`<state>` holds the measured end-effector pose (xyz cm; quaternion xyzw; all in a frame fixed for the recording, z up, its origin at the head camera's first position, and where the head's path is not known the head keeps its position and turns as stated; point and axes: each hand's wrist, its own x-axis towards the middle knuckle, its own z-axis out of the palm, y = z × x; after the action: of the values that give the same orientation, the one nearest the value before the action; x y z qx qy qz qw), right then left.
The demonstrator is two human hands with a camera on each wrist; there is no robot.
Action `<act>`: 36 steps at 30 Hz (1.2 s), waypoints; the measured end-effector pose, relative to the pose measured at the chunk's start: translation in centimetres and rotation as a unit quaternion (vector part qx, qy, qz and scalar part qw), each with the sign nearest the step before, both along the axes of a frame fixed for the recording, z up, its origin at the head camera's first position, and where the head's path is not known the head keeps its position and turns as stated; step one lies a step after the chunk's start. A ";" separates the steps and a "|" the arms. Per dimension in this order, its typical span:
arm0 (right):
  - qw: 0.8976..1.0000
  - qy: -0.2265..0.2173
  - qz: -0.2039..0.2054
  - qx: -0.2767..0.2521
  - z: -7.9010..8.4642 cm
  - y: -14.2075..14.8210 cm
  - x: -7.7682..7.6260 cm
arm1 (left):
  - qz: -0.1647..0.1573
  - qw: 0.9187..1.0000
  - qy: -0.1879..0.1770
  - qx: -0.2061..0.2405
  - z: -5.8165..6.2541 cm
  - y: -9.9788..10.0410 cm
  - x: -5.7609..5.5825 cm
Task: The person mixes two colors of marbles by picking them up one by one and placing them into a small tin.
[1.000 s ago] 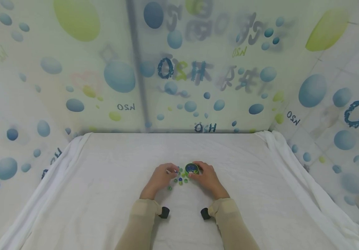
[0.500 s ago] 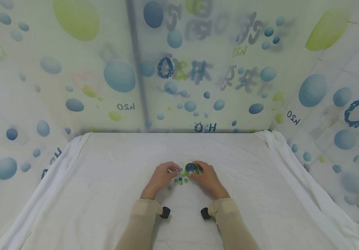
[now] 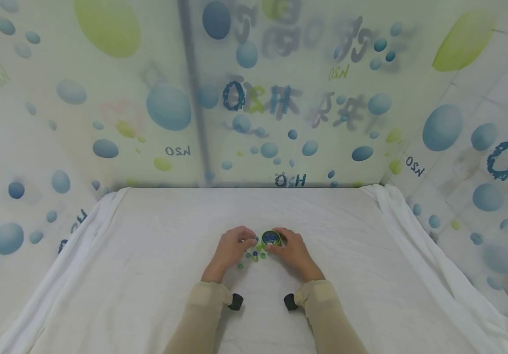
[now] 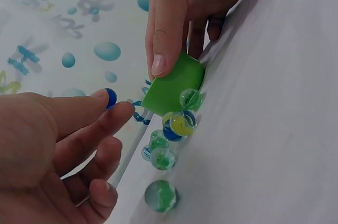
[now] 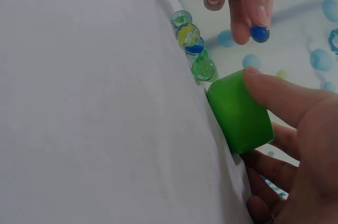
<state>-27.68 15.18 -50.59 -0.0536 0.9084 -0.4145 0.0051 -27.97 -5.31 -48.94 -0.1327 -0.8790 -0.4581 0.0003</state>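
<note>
A: What is the left hand [image 3: 235, 247] doing at the center of the white cloth [image 3: 147, 260]?

B: It pinches a blue glass marble [image 4: 111, 98] between thumb and forefinger, the other fingers loosely bent. The marble is raised off the cloth, just left of the green cup [image 5: 240, 113] and apart from it.

A: And the right hand [image 3: 293, 250]?

B: It grips that cup from the right, thumb at the near side of the rim, fingers curled round the far side. The cup stands upright, with blue shapes inside too small to make out.

A: What lies around it?

B: Clear glass marbles [image 4: 163, 158] with green, yellow and blue swirls, clustered left and near of the cup; one rests apart, nearest the person. A bubble-printed backdrop [image 3: 236, 169] rises at the far edge.
</note>
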 end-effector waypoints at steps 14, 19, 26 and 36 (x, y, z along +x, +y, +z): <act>1.000 -0.003 -0.006 -0.002 0.0 0.1 -0.1 | 0.040 0.998 0.033 0.020 0.5 1.2 0.4; 1.000 -0.002 -0.003 0.000 -0.1 0.1 -0.2 | 0.065 0.995 0.062 0.046 0.5 1.8 0.5; 1.000 -0.001 -0.006 -0.001 -0.1 0.1 -0.2 | 0.075 0.993 0.065 0.068 0.6 2.6 0.7; 1.000 -0.004 -0.007 0.004 -0.2 0.1 -0.3 | 0.073 0.993 0.071 0.068 0.5 3.0 0.8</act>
<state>-27.97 15.25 -50.79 -0.0454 0.9104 -0.4112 0.0062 -27.16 -2.36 -48.48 -0.1006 -0.8509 -0.5047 0.1052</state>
